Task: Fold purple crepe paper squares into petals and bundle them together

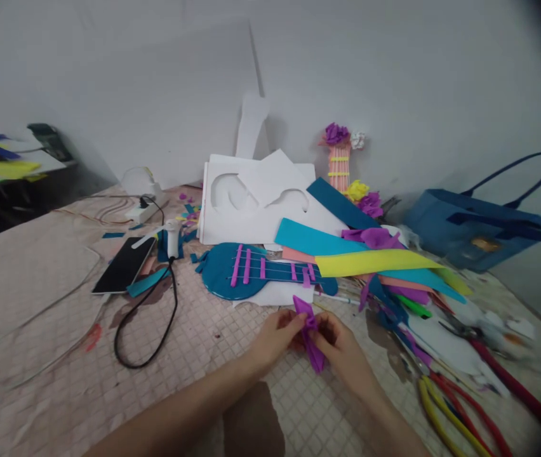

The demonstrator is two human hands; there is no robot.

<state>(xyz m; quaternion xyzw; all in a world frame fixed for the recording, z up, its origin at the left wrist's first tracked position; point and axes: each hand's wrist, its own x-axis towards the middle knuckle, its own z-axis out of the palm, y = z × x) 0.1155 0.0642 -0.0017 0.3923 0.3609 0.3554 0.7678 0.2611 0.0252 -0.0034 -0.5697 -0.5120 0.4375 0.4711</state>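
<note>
My left hand (280, 333) and my right hand (336, 337) meet low in the middle of the head view. Between their fingertips they pinch a strip of purple paper (315, 358), gathered at its middle, its two ends sticking out above and below. Just beyond my hands a blue paper guitar (223, 271) lies flat, with purple bands and thin strings across it. Part of a white sheet shows under its neck.
A glue gun (173, 238) with a black cord and a phone (125, 265) lie at the left. White cut boards (270, 181) lean behind. Coloured strips (370, 261), pliers (456, 330), red and yellow handles and a blue bag (475, 222) are at the right.
</note>
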